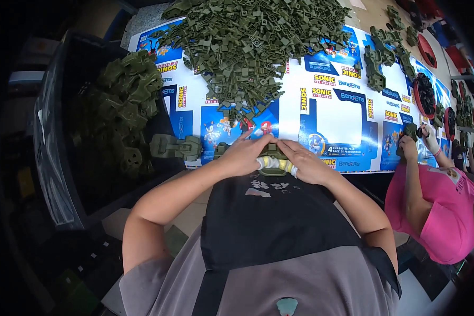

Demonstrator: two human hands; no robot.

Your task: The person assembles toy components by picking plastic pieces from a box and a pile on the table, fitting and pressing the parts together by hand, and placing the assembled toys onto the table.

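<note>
Olive part (pixel 273 160): plastic piece at the near edge of the surface (pixel 347 113), directly between both hands, partly hidden under the fingers.
Left hand (pixel 243 155): fingers curled down onto the part's left end, gripping it; fingertips taped white.
Right hand (pixel 306 162): pressed onto the part's right end, fingers closed over it, touching the left hand's fingertips above the part.
Pile (pixel 247 47): loose olive pieces heaped on the far surface, well apart from the hands.
Bin (pixel 84 131): dark crate at left holding larger olive parts.
Co-worker (pixel 440 205): pink-shirted person at right, handling another olive piece.
</note>
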